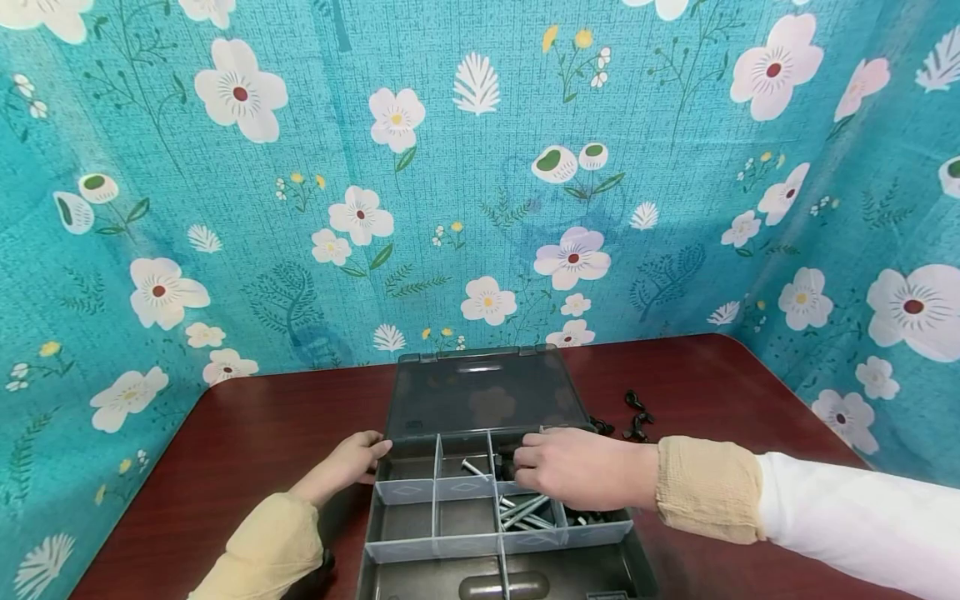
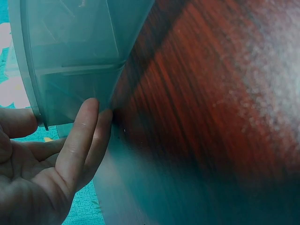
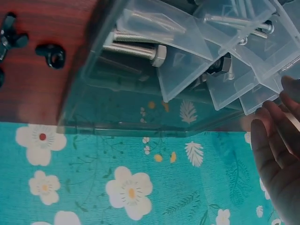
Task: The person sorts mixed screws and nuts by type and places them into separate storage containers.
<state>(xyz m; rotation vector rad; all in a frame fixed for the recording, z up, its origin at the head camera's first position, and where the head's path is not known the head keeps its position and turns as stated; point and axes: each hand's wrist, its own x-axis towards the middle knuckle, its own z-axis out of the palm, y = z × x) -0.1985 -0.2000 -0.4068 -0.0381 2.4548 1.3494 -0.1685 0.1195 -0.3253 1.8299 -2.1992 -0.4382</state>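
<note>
A dark translucent organizer box lies with its lid folded back. My left hand is at its far left corner; in the left wrist view, one digit touches the rim and straight fingers lie along the outer wall. Over the back compartments reaches my right hand, near black pieces. In the right wrist view its fingers are beside the clear dividers; I cannot tell whether they hold anything. Long bolts fill a middle compartment, and one single bolt leans in a back one.
Small black wing nuts lie on the dark red wooden table, right of the lid. A hex bolt shows inside the box in the right wrist view. Behind the table hangs a blue flowered cloth.
</note>
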